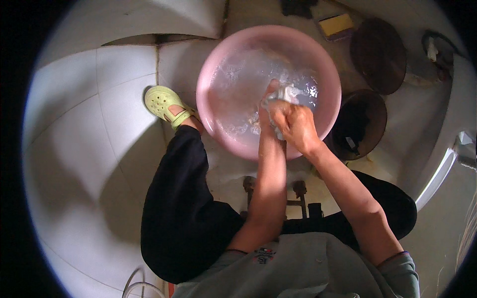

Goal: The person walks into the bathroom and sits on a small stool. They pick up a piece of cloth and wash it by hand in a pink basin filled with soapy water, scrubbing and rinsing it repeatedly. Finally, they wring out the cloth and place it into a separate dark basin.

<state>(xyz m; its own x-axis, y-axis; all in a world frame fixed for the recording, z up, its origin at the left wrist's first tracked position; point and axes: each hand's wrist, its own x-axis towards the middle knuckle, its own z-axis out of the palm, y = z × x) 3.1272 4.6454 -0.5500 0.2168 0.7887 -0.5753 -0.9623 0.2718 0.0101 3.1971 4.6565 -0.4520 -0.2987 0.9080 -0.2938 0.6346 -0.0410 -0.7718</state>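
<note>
A round pink plastic basin point(272, 32) holds cloudy, soapy water point(238, 89) with patches of foam. Over the water's right side, a wet whitish cloth point(288, 91) is bunched between my hands. My left hand point(273, 87) reaches straight forward under the cloth, its thumb side showing and most of its fingers hidden. Closed over the cloth from the right is my right hand point(296, 121), slightly blurred, with the knuckles up. Part of the cloth hangs down point(279, 132) beside my left wrist.
Right of the basin sits a brown tub point(378, 139) with dark fabric point(348, 128) inside. Behind it is another dark round vessel point(378, 56), near a yellow block point(336, 25). My yellow-green clog point(163, 102) is at the basin's left. Stool legs point(300, 197) show below.
</note>
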